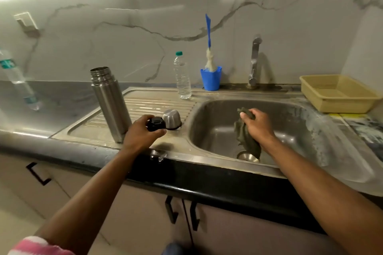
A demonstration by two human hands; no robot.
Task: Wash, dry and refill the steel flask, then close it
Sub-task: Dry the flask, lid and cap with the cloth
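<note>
The steel flask point(110, 103) stands upright and uncapped on the drainboard point(145, 101) left of the sink. Its steel cup lid point(171, 118) rests upside down on the drainboard, just right of the flask. My left hand point(141, 133) grips the black inner stopper point(155, 124) beside that cup lid. Over the sink basin point(290, 122), my right hand point(258, 124) is closed on a dark green cloth point(245, 138) that hangs down toward the drain.
A clear water bottle point(182, 76) with a green cap stands at the back of the drainboard. A blue cup holding a brush point(211, 77) and the tap point(254, 62) are behind the sink. A yellow tray point(339, 93) sits right. Another plastic bottle point(17, 80) stands far left.
</note>
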